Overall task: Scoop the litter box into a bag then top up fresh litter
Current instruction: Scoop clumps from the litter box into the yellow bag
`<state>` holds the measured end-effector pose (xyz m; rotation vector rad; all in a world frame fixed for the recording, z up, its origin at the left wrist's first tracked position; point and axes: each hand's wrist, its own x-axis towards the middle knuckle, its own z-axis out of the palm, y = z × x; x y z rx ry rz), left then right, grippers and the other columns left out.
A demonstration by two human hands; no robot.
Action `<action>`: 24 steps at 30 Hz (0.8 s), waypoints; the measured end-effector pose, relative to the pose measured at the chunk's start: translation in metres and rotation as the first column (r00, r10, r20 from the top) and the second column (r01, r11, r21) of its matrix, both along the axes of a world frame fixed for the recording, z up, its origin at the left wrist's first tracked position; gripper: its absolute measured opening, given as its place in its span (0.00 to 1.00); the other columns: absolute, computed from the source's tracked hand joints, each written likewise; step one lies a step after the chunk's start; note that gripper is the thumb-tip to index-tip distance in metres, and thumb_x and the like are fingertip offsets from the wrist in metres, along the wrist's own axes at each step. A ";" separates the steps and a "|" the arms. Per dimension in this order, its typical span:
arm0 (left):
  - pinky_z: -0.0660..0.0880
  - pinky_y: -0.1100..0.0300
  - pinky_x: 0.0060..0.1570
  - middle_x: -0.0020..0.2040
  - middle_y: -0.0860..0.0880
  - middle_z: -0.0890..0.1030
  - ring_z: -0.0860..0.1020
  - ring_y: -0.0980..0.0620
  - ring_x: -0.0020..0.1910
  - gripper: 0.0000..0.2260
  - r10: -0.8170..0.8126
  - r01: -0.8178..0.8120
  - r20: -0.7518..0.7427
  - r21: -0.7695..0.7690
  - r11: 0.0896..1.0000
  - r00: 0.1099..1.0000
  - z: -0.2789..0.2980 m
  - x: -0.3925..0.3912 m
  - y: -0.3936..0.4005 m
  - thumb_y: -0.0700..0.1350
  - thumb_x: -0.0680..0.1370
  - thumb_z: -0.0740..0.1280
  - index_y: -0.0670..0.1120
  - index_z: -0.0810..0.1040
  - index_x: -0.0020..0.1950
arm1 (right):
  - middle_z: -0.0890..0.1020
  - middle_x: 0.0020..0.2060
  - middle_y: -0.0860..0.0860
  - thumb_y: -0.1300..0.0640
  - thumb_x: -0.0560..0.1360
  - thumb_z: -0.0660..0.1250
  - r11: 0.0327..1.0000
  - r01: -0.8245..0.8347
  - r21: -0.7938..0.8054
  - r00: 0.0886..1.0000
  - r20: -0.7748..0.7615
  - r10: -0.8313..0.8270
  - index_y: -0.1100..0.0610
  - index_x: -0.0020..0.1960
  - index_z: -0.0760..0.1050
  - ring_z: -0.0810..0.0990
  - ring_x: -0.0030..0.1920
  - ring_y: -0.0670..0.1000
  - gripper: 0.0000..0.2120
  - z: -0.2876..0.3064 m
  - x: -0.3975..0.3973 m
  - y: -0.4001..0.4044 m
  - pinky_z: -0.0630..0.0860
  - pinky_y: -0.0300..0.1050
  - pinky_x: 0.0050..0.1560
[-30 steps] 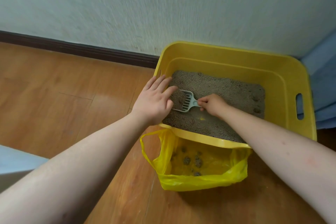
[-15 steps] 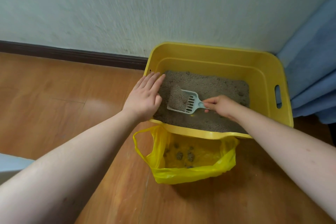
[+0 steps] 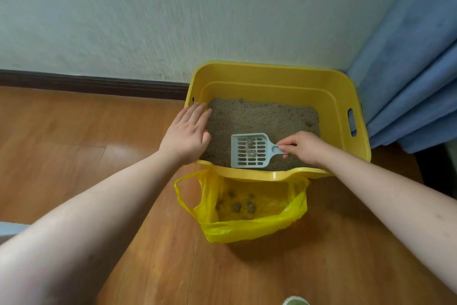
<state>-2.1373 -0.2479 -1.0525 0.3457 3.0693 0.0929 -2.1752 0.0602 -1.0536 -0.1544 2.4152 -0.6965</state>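
Our right hand (image 3: 303, 147) pinches the scoop (image 3: 251, 150) handle above the litter (image 3: 262, 116). Our left hand (image 3: 186, 134) rests flat on the box (image 3: 272, 74) rim at nine o'clock; bag (image 3: 247, 228) at six.

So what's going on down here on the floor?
A person is cleaning a cat's litter box. The right hand pinches the handle of a pale slotted scoop, held over the litter near the front rim with a little litter in it. The left hand rests flat on the box's left edge. A yellow bag sits open on the floor just in front, with several clumps inside.
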 end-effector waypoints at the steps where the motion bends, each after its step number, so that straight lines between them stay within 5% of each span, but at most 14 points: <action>1: 0.43 0.54 0.77 0.79 0.43 0.59 0.53 0.47 0.79 0.33 -0.002 0.002 0.003 -0.001 1.000 1.000 0.000 0.000 0.000 0.54 0.76 0.41 0.43 0.59 0.78 | 0.83 0.37 0.43 0.53 0.80 0.63 1.000 -0.004 -0.004 1.000 -0.005 0.004 0.47 0.61 0.79 0.64 0.22 0.43 0.12 0.002 0.003 -0.001 0.61 0.37 0.25; 14: 0.43 0.53 0.77 0.79 0.44 0.57 0.51 0.48 0.79 0.34 0.003 -0.003 0.022 -0.009 1.000 1.000 -0.003 -0.001 -0.002 0.54 0.75 0.39 0.44 0.58 0.79 | 0.84 0.36 0.45 0.55 0.79 0.64 0.981 0.063 -0.183 0.998 -0.014 -0.066 0.46 0.60 0.78 0.63 0.22 0.42 0.11 0.022 0.023 0.011 0.60 0.34 0.23; 18: 0.43 0.53 0.77 0.79 0.44 0.58 0.51 0.48 0.79 0.33 0.004 -0.004 0.017 -0.008 1.000 1.000 -0.003 -0.002 -0.002 0.54 0.75 0.40 0.44 0.58 0.79 | 0.85 0.38 0.41 0.54 0.78 0.65 0.967 0.082 -0.243 0.991 -0.082 -0.105 0.48 0.59 0.80 0.82 0.35 0.51 0.11 0.029 0.037 0.026 0.74 0.42 0.39; 20: 0.44 0.53 0.77 0.79 0.44 0.58 0.52 0.48 0.79 0.34 0.001 -0.001 0.020 -0.007 1.000 1.000 -0.003 -0.002 -0.003 0.54 0.75 0.40 0.44 0.59 0.78 | 0.83 0.44 0.38 0.56 0.78 0.66 0.976 0.017 -0.219 0.979 -0.195 -0.060 0.49 0.59 0.80 0.82 0.44 0.43 0.12 0.031 0.046 0.033 0.75 0.39 0.49; 22: 0.45 0.52 0.77 0.79 0.43 0.59 0.52 0.47 0.79 0.34 -0.006 0.006 0.016 -0.010 1.000 1.000 -0.003 -0.003 -0.003 0.54 0.75 0.39 0.43 0.59 0.78 | 0.83 0.44 0.42 0.55 0.77 0.66 0.982 -0.185 -0.027 0.875 -0.459 0.152 0.48 0.60 0.79 0.79 0.45 0.47 0.12 0.030 0.054 0.038 0.69 0.44 0.49; 24: 0.45 0.52 0.77 0.79 0.43 0.59 0.53 0.47 0.79 0.34 -0.014 0.014 0.018 -0.010 1.000 1.000 -0.002 -0.003 -0.002 0.54 0.74 0.39 0.43 0.59 0.78 | 0.83 0.41 0.46 0.55 0.77 0.65 0.921 -0.349 0.173 0.631 -0.683 0.367 0.48 0.57 0.81 0.78 0.41 0.52 0.11 0.026 0.062 0.042 0.61 0.45 0.43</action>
